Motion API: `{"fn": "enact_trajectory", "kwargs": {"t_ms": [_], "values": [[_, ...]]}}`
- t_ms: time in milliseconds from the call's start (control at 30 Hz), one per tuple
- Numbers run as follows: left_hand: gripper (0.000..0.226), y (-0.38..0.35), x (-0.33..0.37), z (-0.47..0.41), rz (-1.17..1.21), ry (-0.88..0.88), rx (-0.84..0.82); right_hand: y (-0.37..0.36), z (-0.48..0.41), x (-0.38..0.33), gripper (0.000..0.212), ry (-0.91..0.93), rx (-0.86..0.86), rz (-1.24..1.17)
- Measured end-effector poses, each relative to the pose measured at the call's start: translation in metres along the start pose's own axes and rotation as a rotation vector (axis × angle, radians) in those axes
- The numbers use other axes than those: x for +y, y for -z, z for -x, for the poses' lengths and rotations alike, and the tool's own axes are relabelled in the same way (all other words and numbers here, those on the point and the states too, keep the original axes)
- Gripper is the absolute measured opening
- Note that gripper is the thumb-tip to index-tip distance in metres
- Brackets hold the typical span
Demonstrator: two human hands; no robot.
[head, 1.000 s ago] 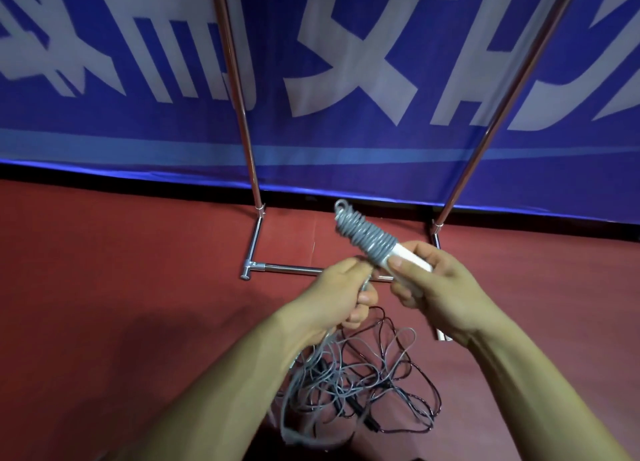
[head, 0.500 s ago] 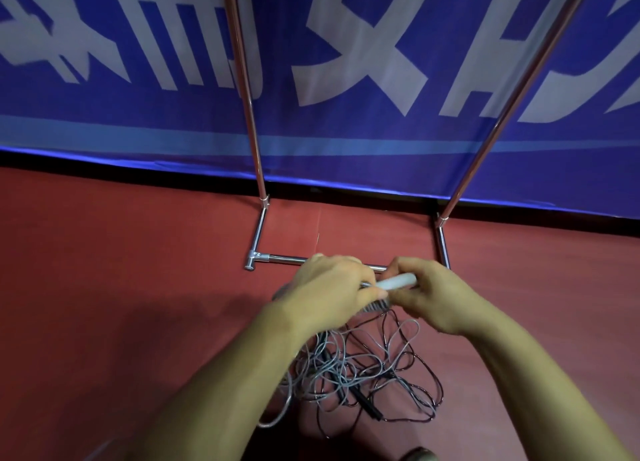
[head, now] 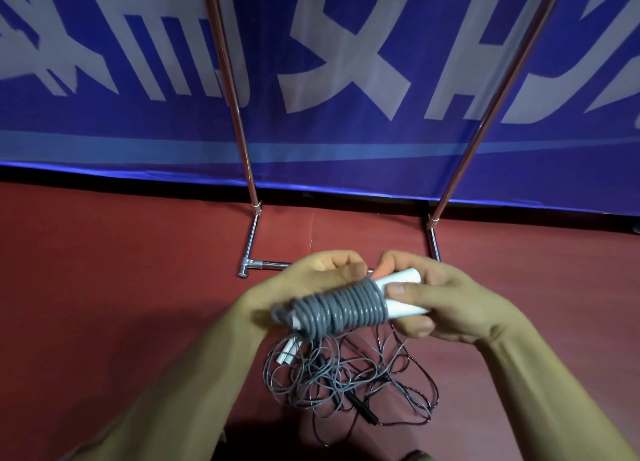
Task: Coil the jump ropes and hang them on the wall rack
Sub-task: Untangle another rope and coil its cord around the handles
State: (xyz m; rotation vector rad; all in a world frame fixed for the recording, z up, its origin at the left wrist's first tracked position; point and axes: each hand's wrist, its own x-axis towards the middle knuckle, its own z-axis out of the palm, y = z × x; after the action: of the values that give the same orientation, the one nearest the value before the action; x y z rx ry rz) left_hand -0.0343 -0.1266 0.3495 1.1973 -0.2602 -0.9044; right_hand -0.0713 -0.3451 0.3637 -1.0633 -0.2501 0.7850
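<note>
Step in hand: the person is winding a jump rope, judging by the grey rope coil (head: pixel 343 308) lying in tight turns round the white handles (head: pixel 401 294) at the centre of the frame, with hanging not yet begun.
Right hand: the right hand (head: pixel 446 304), centre right, is gripping the bare ends of the handles, thumb on top and fingers curled underneath.
Left hand: the left hand (head: pixel 318 277) is sitting just behind the coil's left end with its fingers curled. Whether it is pinching a strand is hidden.
Other ropes: a loose tangle of ropes (head: pixel 349 374) is lying on the red floor (head: pixel 104 287) at lower centre, directly below the hands.
Rack: the rack (head: pixel 485 114) is standing beyond, its poles rising to the upper frame against the blue banner (head: pixel 104 141).
Next move: probably securing the loose end so the turns are not slipping, then lifting the bundle up to the rack.
</note>
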Motion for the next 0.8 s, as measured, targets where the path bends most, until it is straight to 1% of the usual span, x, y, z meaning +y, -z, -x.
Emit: {"fn": "enact_trajectory", "kwargs": {"t_ms": [33,67,133,167,200,233,267,333,367,433,467,533,600,633,667,700,767,800], "values": [[0.041,-0.006,-0.001,-0.003,0.1,0.007,0.015,-0.001,-0.002,-0.002,0.026,0.064,0.048,-0.043],[0.031,-0.014,-0.001,-0.006,0.143,0.025,0.063,-0.003,-0.005,-0.004,0.029,0.136,0.122,-0.073],[0.038,-0.032,-0.004,-0.014,0.098,0.063,0.248,-0.007,-0.015,-0.006,0.03,0.272,0.328,-0.06],[0.038,-0.039,-0.008,-0.019,0.076,0.076,0.349,-0.008,-0.02,-0.005,0.026,0.318,0.449,-0.018],[0.037,-0.047,-0.009,-0.024,0.006,0.085,0.434,-0.007,-0.025,-0.002,0.021,0.349,0.57,0.04],[0.036,-0.053,-0.012,-0.027,-0.124,0.074,0.48,-0.007,-0.029,0.004,0.015,0.359,0.678,0.124],[0.035,-0.055,-0.017,-0.028,-0.315,0.066,0.506,-0.005,-0.032,0.009,0.011,0.35,0.772,0.248],[0.03,-0.056,-0.025,-0.024,-0.773,0.089,0.488,0.002,-0.035,0.023,0.013,0.29,0.914,0.564],[0.026,-0.056,-0.029,-0.022,-0.95,0.095,0.462,0.007,-0.034,0.028,0.015,0.244,0.946,0.731],[0.023,-0.058,-0.029,-0.016,-1.215,0.09,0.422,0.015,-0.03,0.034,0.016,0.152,0.931,0.985],[0.024,-0.059,-0.025,-0.013,-1.318,0.078,0.438,0.017,-0.029,0.033,0.015,0.101,0.905,1.04],[0.031,-0.052,-0.013,-0.009,-1.448,0.053,0.497,0.017,-0.024,0.029,0.015,0.021,0.852,1.042],[0.036,-0.036,-0.002,-0.004,-1.489,0.003,0.48,0.016,-0.019,0.022,0.018,-0.008,0.778,1.045],[0.038,-0.026,0.002,-0.002,-1.473,-0.026,0.454,0.015,-0.017,0.018,0.018,-0.019,0.722,1.049],[0.04,-0.017,0.005,0.001,-1.396,-0.036,0.422,0.012,-0.015,0.015,0.015,-0.026,0.643,1.025],[0.041,-0.009,0.005,0.002,-1.254,-0.049,0.389,0.009,-0.014,0.012,0.013,-0.034,0.553,0.956],[0.044,0.001,0.002,0.004,-0.928,-0.101,0.34,0.002,-0.013,0.01,0.015,-0.02,0.416,0.691],[0.044,0.002,0.002,0.004,-0.791,-0.128,0.329,-0.003,-0.014,0.009,0.018,0.0,0.386,0.561]]}}
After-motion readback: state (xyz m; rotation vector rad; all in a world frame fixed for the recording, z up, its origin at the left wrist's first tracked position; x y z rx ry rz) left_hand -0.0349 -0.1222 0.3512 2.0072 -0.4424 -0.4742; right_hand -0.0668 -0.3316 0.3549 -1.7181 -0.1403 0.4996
